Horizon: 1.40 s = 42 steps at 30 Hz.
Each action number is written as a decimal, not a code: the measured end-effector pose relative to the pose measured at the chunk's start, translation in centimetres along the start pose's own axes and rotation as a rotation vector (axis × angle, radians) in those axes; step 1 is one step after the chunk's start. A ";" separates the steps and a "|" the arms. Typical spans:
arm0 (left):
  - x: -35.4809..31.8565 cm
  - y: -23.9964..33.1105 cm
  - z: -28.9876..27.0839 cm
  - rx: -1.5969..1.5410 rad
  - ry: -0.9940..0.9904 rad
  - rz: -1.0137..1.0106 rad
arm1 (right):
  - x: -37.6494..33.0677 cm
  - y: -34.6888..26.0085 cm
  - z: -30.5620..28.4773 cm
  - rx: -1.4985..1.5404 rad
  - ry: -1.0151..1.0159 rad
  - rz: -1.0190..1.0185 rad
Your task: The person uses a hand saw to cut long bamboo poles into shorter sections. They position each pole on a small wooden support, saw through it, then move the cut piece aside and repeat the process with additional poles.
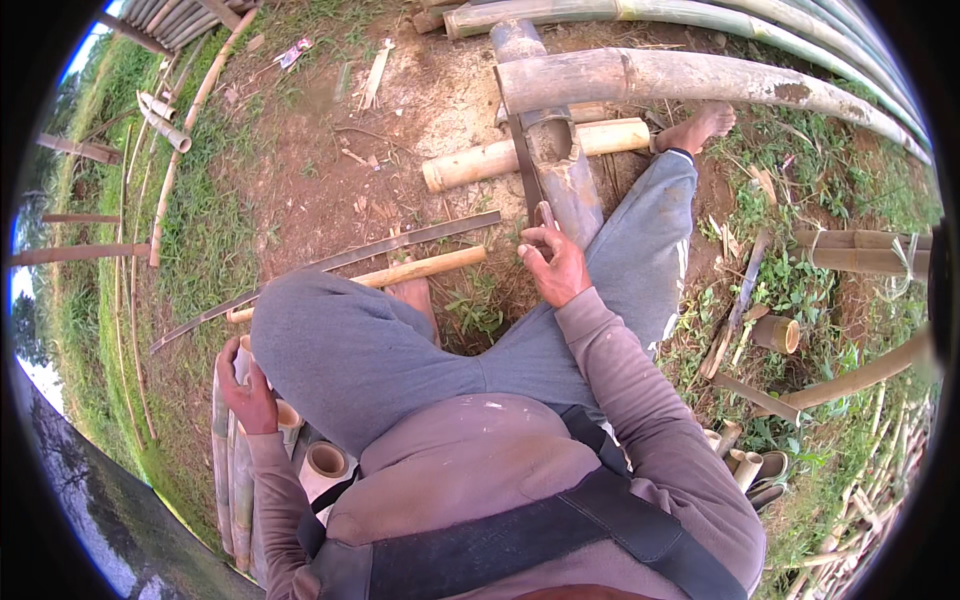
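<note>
Bamboo pole [560,165] under right hand [556,265], left hand [245,385] gripping bamboo stack [232,480]

I see a thin dark bamboo strip [524,165] standing nearly upright against the split bamboo pole [560,160], its lower end at my right hand's fingertips. The pole lies on bare ground, pale grey, hollow side up. Beneath my left hand sit cut bamboo tubes [300,450], pale, open ends up.

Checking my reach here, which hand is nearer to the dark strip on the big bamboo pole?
Right. The right hand is at the lower end of the dark strip; the left hand rests on cut bamboo tubes behind the knee.
</note>
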<state>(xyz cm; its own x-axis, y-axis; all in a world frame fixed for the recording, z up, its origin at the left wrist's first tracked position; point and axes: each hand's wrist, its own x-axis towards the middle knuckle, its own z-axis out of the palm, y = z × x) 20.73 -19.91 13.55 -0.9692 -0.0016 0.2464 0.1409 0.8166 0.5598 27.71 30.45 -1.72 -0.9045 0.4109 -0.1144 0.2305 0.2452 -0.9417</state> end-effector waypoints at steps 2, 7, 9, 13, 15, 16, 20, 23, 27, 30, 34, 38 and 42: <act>9.2 5.0 3.9 -0.189 -0.122 0.082 | 0.0 -0.4 -0.4 0.051 0.000 0.059; 23.4 18.8 19.8 -0.375 -0.771 0.146 | -0.1 -0.8 -2.4 0.190 0.055 0.185; 25.8 21.9 27.2 -0.331 -0.999 0.005 | 0.4 -1.0 -2.7 0.225 0.058 0.216; 27.9 24.8 39.4 -0.513 -1.146 -0.255 | 3.1 -1.1 -4.1 0.395 0.202 0.234; 24.8 27.8 41.5 -0.590 -1.148 -0.235 | 6.1 -1.5 -6.2 0.527 0.398 0.209; 23.8 28.4 41.9 -0.746 -1.127 -0.262 | 8.9 -1.7 -8.6 0.552 0.457 0.216; 20.8 29.5 42.4 -1.125 -1.076 -0.319 | 21.6 -0.2 -18.9 0.951 0.749 0.276; 19.9 29.5 40.8 -1.156 -1.123 -0.346 | 27.5 -0.5 -22.7 1.192 0.903 0.038; 19.5 29.1 38.6 -1.055 -1.234 -0.350 | 28.6 5.0 -25.1 1.338 0.813 -0.127; 19.6 29.6 34.8 -1.156 -1.271 -0.261 | 26.8 1.4 -24.8 1.356 0.723 -0.081; 20.7 26.9 28.3 -1.126 -1.213 -0.184 | 24.3 -3.4 -19.8 1.325 0.796 -0.167; 22.6 18.8 19.5 -1.056 -0.949 -0.285 | 20.7 -11.5 -7.1 1.413 0.725 -0.004; 26.0 6.3 11.4 -1.089 -0.223 -0.638 | 14.1 -18.0 4.5 1.234 0.412 0.304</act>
<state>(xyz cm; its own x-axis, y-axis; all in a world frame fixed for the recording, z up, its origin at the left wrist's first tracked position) -5.86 -8.19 14.45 -0.9236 -0.0337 -0.3818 -0.3696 -0.1849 0.9106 9.16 27.92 12.21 -0.6517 0.5938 -0.4720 -0.2687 -0.7626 -0.5884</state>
